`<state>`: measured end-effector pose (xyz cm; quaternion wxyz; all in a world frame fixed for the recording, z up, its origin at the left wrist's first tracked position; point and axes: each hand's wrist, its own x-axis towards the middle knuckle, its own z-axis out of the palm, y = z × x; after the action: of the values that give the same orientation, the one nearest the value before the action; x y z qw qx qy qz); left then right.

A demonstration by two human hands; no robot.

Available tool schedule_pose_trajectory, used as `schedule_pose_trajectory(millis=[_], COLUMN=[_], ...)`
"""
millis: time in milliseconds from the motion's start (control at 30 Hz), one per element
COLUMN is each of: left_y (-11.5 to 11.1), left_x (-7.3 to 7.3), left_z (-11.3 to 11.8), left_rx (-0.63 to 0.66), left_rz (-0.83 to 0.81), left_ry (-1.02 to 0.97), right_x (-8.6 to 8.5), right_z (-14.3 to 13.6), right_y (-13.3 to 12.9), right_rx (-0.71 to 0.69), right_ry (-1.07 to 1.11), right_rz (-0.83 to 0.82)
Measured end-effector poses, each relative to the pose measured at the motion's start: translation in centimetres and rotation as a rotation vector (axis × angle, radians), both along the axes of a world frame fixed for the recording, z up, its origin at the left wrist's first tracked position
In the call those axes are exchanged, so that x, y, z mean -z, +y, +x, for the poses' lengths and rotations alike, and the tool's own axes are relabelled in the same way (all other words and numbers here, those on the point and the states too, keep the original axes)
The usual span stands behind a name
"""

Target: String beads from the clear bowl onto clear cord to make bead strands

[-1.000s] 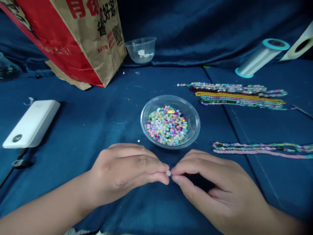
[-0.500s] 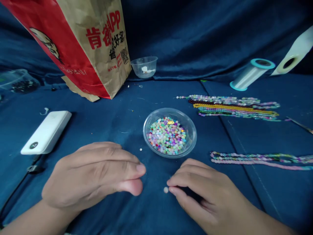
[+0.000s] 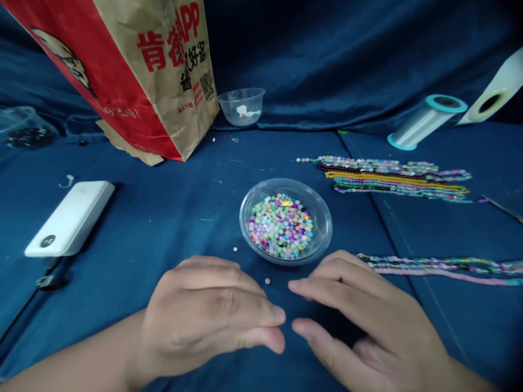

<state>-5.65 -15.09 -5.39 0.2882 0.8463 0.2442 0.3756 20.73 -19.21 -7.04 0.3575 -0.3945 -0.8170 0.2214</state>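
Observation:
My left hand (image 3: pixel 216 316) hovers over the blue cloth, thumb and index finger pressed together; whatever they may hold is hidden or too fine to see. Just to its right is my right hand (image 3: pixel 359 321), thumb and index finger apart with nothing visible between them. A small pale bead (image 3: pixel 267 281) lies beyond the fingertips, touching neither hand. Behind the hands stands a clear plastic bowl (image 3: pixel 322 242) holding many small multicoloured beads (image 3: pixel 280 226). A tiny whitish bead (image 3: pixel 235 249) rests on the cloth left of the bowl.
Bead strands (image 3: pixel 392 177) lie at the right, with more strands (image 3: pixel 441 265) nearer me. A clear-thread spool (image 3: pixel 425 122) stands behind them. A paper bag (image 3: pixel 163 81) and a small plastic cup (image 3: pixel 242 107) are at the back. A white power bank (image 3: pixel 71 218) with a cable lies left.
My left hand has moved right, close to the right hand. The right hand's pinch has opened, and the pale bead that was at its fingertips now lies apart, nearer the bowl.

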Motion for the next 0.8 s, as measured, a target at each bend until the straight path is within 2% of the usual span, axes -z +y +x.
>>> schedule_pose_trajectory(millis=[67, 167, 267, 400, 500, 600, 700, 800], left_y=[0.0, -0.1, -0.5, -0.9, -0.6, 0.6, 3.1, 6.3], left_x=[-0.2, -0.5, 0.2, 1.3, 1.2, 0.6, -0.4, -1.7], left_z=[-0.1, -0.2, 0.0, 0.6, 0.5, -0.2, -1.0, -0.9], left_rx=[0.094, 0.133, 0.102, 0.075, 0.105, 0.016, -0.1, -0.123], left_rz=[-0.044, -0.086, -0.094, -0.129, -0.114, -0.04, 0.095, 0.214], left_ry=[-0.01, -0.004, -0.061, -0.109, -0.049, -0.007, 0.213, 0.537], right_x=[0.0, -0.1, -0.2, -0.4, -0.4, -0.3, -0.1, 0.1], right_z=[0.2, 0.2, -0.1, -0.3, -0.1, -0.1, -0.1, -0.1], right_y=[-0.2, -0.5, -0.8, -0.8, -0.8, -0.6, -0.3, -0.1], right_rx=[0.005, -0.041, -0.13, -0.179, -0.17, -0.117, -0.03, 0.017], right_ry=[-0.011, 0.035, 0.096, 0.154, 0.212, 0.22, 0.185, 0.168], right_rz=[0.02, -0.039, -0.154, -0.285, -0.323, -0.301, -0.256, -0.241])
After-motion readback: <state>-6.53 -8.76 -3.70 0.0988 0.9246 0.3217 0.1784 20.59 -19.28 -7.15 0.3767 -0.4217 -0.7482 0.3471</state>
